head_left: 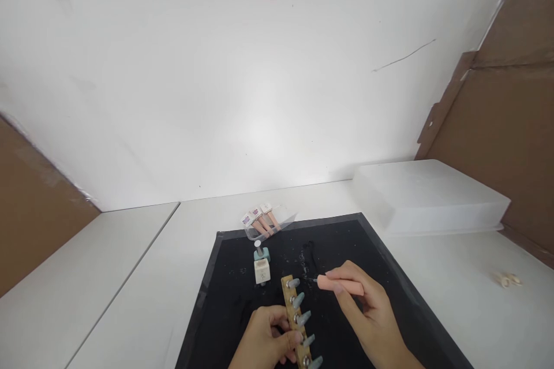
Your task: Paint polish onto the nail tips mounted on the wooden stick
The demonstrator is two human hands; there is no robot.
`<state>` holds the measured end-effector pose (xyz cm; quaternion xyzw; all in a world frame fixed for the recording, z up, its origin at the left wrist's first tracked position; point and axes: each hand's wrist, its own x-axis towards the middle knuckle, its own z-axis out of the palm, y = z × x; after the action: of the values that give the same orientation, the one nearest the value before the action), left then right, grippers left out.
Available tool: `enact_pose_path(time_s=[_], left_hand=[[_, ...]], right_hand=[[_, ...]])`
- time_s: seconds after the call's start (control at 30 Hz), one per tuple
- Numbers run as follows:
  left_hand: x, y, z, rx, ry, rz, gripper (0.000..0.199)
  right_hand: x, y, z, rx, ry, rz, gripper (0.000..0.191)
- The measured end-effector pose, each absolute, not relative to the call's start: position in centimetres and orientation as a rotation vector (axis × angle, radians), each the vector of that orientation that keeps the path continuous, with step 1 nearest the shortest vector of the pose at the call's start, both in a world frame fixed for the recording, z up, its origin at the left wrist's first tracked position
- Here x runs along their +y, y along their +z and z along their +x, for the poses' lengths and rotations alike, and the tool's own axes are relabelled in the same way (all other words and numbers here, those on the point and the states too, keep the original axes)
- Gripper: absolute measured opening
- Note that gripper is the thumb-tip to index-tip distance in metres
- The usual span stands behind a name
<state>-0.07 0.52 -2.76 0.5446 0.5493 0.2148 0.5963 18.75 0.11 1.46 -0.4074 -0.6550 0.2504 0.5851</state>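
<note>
My left hand [272, 337] grips a wooden nail display stand [289, 302] near its lower half, the thumb over its face. Several grey-green false nails [304, 317] stick out from the stand to the right. In my right hand [367, 308] is a nail polish brush [341, 285] with a peach handle, held between thumb and fingers. Its thin tip points left, close to the topmost nail. A white square polish bottle [262, 271] sits left of the stand, and behind it is a teal bottle [261, 252] with a silver cap.
A black mat [229, 311] lies on the white table [142, 300]. At its back edge, a clear tray [283, 223] holds several peach-handled polish bottles [261, 219]. A white translucent box [433, 196] stands at the right, with small beige rings [507, 280] in front. Brown panels border both sides.
</note>
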Motion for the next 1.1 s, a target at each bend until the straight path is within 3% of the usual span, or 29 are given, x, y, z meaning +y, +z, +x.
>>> enact_pose_path(time_s=[0.33, 0.6, 0.77, 0.9, 1.1], left_hand=[[0.6, -2.5, -1.2, 1.508, 0.462, 1.464, 0.02], [2.0, 0.2, -4.7, 1.745, 0.72, 1.641, 0.015], [2.8, -0.6, -5.9, 1.69, 0.894, 1.671, 0.038], [3.3, -1.4, -6.2, 1.562, 0.88, 1.713, 0.028], [3.7, -1.8, -7.0, 1.504, 0.925, 1.646, 0.03]], right_hand=[[-0.4, 1.7, 18.6, -1.563, 0.6, -0.967, 0.019], [-0.7, 1.7, 17.9, -1.544, 0.596, -0.968, 0.017], [-0.7, 1.4, 17.5, -1.542, 0.605, -0.969, 0.015], [-0.8, 1.0, 17.1, -1.541, 0.607, -0.997, 0.015], [-1.0, 0.5, 17.0, -1.531, 0.618, -1.051, 0.014]])
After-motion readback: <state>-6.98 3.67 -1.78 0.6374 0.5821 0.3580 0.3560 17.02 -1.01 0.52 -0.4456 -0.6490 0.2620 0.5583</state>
